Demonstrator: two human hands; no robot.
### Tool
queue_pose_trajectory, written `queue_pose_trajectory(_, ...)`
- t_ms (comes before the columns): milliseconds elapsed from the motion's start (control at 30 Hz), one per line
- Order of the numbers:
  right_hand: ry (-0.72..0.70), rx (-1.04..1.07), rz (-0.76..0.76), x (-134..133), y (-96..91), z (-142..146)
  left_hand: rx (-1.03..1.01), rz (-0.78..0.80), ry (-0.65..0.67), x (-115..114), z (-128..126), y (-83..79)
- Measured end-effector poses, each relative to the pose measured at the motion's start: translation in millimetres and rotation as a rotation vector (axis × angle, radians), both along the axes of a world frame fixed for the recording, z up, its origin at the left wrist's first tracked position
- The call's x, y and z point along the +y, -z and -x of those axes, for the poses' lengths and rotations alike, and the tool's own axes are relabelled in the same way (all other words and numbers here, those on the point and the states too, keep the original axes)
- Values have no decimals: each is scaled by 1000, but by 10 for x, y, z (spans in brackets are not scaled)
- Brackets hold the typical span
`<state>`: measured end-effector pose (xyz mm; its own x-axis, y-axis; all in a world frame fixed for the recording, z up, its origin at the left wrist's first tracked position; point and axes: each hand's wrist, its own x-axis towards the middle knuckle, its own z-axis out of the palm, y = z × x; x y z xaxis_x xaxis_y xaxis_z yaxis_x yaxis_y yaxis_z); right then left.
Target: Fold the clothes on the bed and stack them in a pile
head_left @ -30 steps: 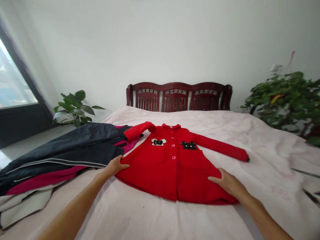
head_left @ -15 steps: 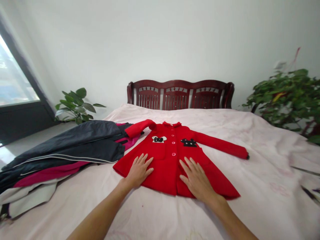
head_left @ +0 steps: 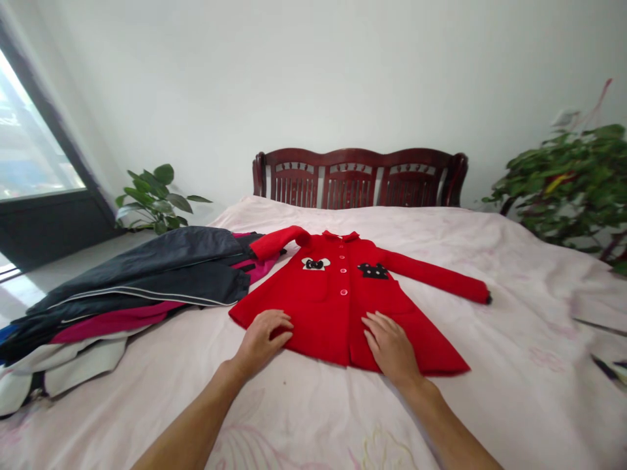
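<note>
A red button-front coat [head_left: 318, 294] lies spread face up on the bed, its collar toward the headboard. It has a white and black bow patch [head_left: 315, 264] and a black dotted patch [head_left: 373, 271] on the chest. One sleeve stretches out to the right; the other bends over the clothes pile. My left hand [head_left: 264, 338] rests on the lower left part of the coat, fingers slightly curled and thumb apart. On the lower right part lies my right hand [head_left: 393, 346], also loosely bent. Neither hand visibly grips the fabric.
Dark, magenta and white clothes [head_left: 147, 267] are piled on the left of the bed. Beyond the pale patterned bedsheet [head_left: 514, 339] stands a dark wooden headboard [head_left: 349, 183]. Leafy plants stand at left [head_left: 159, 196] and right [head_left: 573, 183]. A dark object [head_left: 607, 371] lies at the right edge.
My fingers have gone from stretched flat to slightly curled. Both hands have drawn a little nearer the coat's lower edge. The view has shifted slightly; the coat stays spread out.
</note>
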<state>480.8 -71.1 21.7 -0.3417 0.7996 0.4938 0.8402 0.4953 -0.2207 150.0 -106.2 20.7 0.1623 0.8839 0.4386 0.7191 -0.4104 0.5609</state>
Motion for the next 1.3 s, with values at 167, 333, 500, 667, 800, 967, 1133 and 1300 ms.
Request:
queue_pose_trajectory(167, -227, 145, 31, -257, -241, 417, 49, -34, 152, -142, -232, -49)
queue_pose_trajectory(333, -244, 135, 173, -324, -180, 725, 25, 34, 122, -116, -326, -57)
queue_pose_trajectory(500, -221, 14, 144, -305, -142, 752, -31, 41, 83, -66, -234, -4)
queue_pose_trajectory(667, -222, -230, -25, -358, -215, 843, -21, 59, 101, -27, -180, 18)
queue_pose_trajectory(800, -206, -319, -107, -375, -207, 931, -30, 65, 97, -15, -178, 25)
queue_pose_trajectory(967, -190, -286, -127, -297, -107, 929, -44, 66, 95, -30, -176, 10)
queue_pose_trajectory(1133, -169, -16, -45, -207, -37, 764, -45, 84, 102, -27, -175, -11)
queue_pose_trajectory(1300, -259, 118, 38, -280, -73, 656, -35, 89, 109, -27, -179, -24)
